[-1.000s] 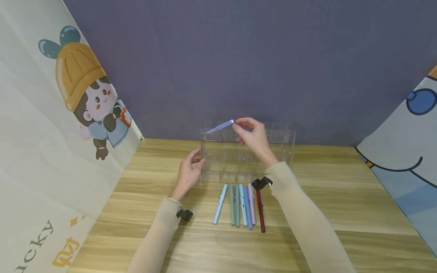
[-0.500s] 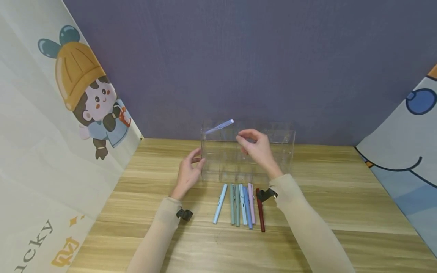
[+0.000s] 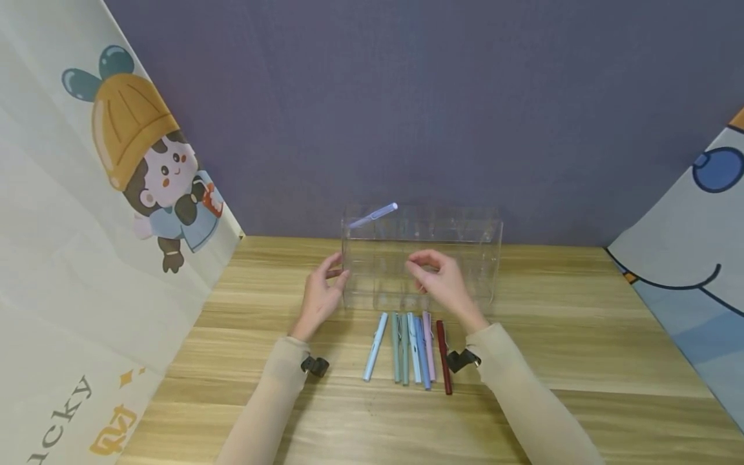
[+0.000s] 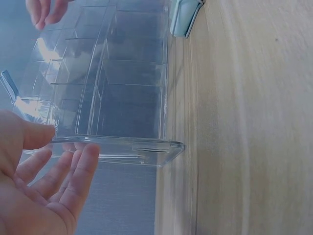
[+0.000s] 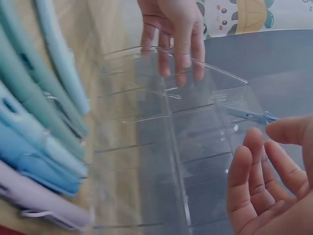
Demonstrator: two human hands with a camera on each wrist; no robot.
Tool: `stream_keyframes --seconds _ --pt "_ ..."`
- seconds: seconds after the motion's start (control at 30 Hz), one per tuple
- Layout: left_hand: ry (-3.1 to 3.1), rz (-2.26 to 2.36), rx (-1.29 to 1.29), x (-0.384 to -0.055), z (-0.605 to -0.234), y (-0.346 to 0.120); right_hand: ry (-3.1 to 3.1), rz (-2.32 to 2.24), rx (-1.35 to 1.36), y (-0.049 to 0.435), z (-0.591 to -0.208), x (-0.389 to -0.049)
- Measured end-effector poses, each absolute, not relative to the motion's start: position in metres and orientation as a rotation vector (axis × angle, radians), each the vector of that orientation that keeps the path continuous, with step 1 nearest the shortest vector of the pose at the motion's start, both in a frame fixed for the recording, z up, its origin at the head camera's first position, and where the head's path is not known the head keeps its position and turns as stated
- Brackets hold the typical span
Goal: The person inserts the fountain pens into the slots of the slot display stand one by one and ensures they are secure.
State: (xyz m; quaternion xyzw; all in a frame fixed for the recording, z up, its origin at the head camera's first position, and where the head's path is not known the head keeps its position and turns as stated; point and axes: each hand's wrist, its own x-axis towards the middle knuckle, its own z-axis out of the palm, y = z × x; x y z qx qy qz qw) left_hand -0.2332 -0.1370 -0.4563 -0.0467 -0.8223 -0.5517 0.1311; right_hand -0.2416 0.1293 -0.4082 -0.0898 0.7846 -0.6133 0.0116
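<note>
A clear, divided plastic organizer (image 3: 465,240) stands against the back panel. At its left end my left hand (image 3: 321,296) rests, thumb and fairly straight fingers touching the side wall and rim. Up in the rear left section leans a periwinkle-blue pen (image 3: 374,216), its upper end sticking out. My right hand (image 3: 446,279) hovers before the organizer's middle, fingers loosely bent and nothing in them; the right wrist view shows thumb and fingers apart. Below it lie a light blue pen (image 3: 375,347), green pens (image 3: 401,349), a blue pen (image 3: 423,355), a lilac pen (image 3: 428,345) and a dark red pen (image 3: 444,358).
The wooden table (image 3: 558,310) meets a dark blue-grey panel (image 3: 442,97) behind the organizer. A white panel with a cartoon figure (image 3: 154,161) stands at the left, and another printed panel (image 3: 697,226) at the right. Black wrist cameras sit on both sleeves.
My right hand has let go of the periwinkle-blue pen, which stays leaning in the organizer, and has come down toward the pens on the table. The left hand has stayed put.
</note>
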Motion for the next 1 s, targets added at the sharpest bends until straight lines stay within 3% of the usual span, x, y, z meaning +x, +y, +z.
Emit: stream_keyframes --seconds 0.47,1.0 --pt "-2.405 -1.608 -0.128 -0.232 -0.457 -0.136 2.413 -1.816 -0.180 0.153 -0.452 -0.212" --pt "-2.400 -1.615 -0.124 -0.232 -0.456 -0.138 2.453 -1.564 -0.120 0.195 -0.476 -0.192"
